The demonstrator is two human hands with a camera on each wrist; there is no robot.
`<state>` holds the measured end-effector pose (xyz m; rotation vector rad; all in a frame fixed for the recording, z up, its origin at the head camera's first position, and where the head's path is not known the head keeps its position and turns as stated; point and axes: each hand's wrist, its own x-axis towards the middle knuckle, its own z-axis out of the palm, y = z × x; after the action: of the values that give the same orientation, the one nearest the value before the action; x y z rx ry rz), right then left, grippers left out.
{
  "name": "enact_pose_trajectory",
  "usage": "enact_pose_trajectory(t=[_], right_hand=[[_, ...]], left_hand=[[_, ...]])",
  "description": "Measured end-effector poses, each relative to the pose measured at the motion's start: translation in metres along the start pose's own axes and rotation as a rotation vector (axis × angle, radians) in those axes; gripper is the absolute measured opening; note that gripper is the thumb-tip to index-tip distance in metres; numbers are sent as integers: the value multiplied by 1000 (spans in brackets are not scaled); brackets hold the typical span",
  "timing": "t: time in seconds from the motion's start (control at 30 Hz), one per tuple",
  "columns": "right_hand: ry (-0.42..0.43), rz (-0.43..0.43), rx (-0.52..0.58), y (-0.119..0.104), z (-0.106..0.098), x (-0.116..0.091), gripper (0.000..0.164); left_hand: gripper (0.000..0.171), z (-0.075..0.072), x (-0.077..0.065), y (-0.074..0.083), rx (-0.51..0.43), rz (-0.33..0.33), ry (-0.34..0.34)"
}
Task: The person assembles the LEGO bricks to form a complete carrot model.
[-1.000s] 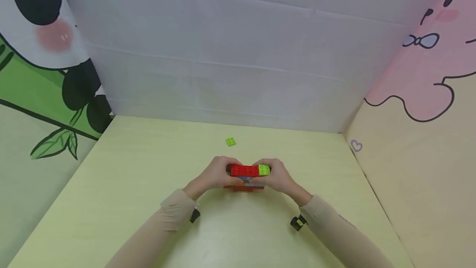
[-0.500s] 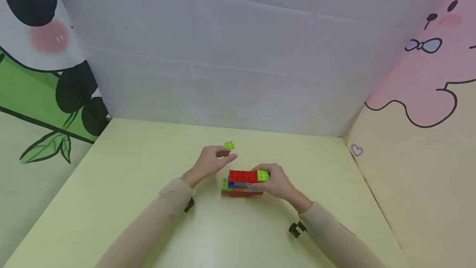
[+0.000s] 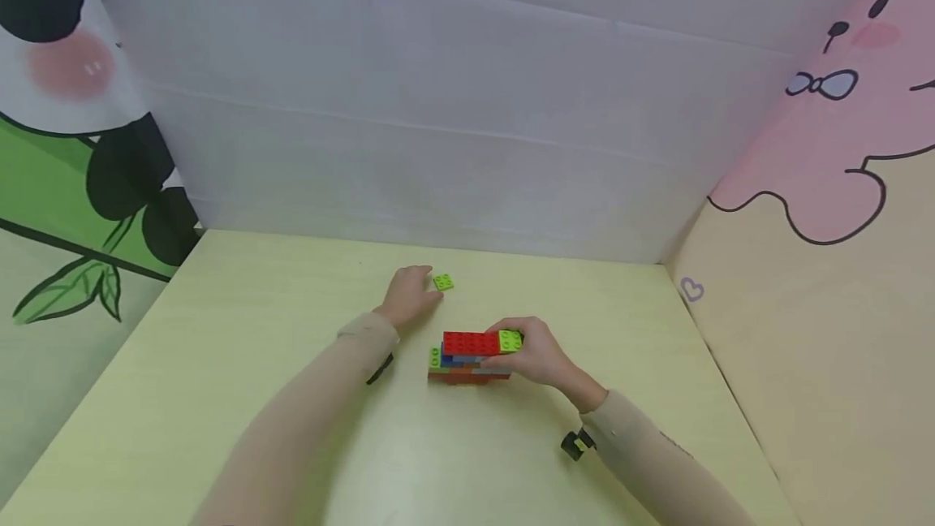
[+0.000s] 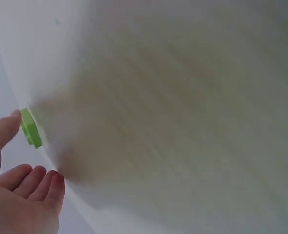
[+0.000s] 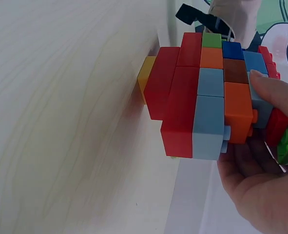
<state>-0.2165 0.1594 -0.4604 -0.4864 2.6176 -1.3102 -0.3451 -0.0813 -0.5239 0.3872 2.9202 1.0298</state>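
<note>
A stacked toy-brick build (image 3: 471, 343) stands on the table in the head view, with a red brick along its top and a lime one at the right end. My right hand (image 3: 539, 354) grips its right side, thumb in front. In the right wrist view the build's layers (image 5: 209, 114) show red, light blue, orange, brown and dark blue. Farther back lies a loose lime green brick (image 3: 442, 282). My left hand (image 3: 409, 296) is just left of it, thumb and fingers spread apart. The left wrist view shows the green brick (image 4: 31, 129) near the thumb; contact is unclear.
The pale wooden table (image 3: 183, 396) meets a white back wall (image 3: 438, 128). A panda picture (image 3: 80, 88) covers the left side panel, and a pink cartoon panel (image 3: 818, 144) stands on the right. Dark wrist cameras hang under both sleeves.
My left hand has let go of the build's left side and reached away to the loose green brick. My right hand still holds the build, whose left end is now uncovered.
</note>
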Motion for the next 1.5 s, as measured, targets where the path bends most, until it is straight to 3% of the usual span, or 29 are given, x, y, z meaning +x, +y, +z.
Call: enact_pose_trajectory(t=[0.17, 0.33, 0.43, 0.57, 0.8, 1.03, 1.3, 1.5], right_hand=[[-13, -7, 3, 0, 0, 0, 36], [-15, -35, -13, -1, 0, 0, 36], [-9, -38, -22, -3, -2, -1, 35], [-7, -28, -28, -4, -4, -3, 35], [0, -15, -34, -3, -6, -5, 36], [-6, -35, -44, -1, -6, -2, 35], [2, -13, -73, -2, -6, 0, 34], [-2, -24, -66, -2, -5, 0, 34]], left_hand=[[62, 7, 6, -2, 58, -13, 1], [51, 13, 6, -1, 135, 20, 39], [43, 13, 6, -1, 142, 36, 52], [41, 12, 6, -3, 109, 62, 6], [43, -9, -9, -1, 20, 51, -105], [45, -34, -28, 5, -27, 51, -140], [40, -53, -52, 21, -23, 189, -128], [35, -66, -74, 31, -124, 237, -109]])
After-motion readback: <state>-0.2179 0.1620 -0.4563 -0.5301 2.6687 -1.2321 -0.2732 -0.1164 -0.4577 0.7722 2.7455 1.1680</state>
